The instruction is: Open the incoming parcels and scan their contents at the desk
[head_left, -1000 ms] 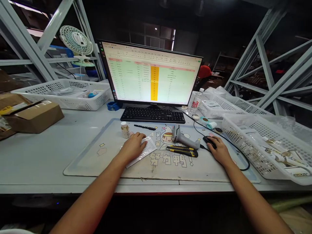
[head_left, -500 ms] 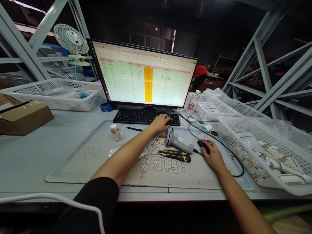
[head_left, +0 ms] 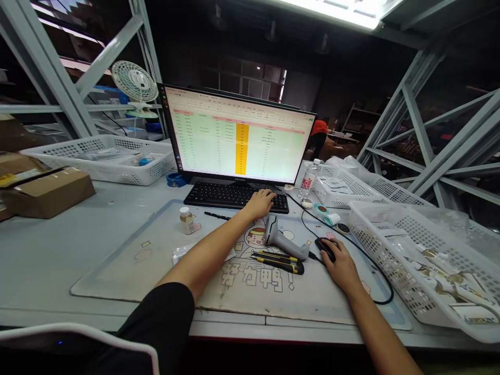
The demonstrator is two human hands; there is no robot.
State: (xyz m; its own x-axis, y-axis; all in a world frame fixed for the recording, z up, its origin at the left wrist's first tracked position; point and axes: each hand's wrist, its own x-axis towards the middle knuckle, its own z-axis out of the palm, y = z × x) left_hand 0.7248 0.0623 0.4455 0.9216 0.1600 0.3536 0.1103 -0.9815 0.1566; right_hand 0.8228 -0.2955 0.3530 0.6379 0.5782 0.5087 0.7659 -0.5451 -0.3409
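At the keyboard below the monitor, the left hand, fingers loosely spread over the right-end keys, should press lightly, clear of the scanner, while the mouse on the mat is best held steady by the right hand curled over it.

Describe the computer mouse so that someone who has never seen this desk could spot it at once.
Start at the lit monitor, then drop to the pale mat in front. On the mat's right part, the black mouse sits partly under the person's right grip. Unlike the larger grey scanner beside it, it's dark and rounded.
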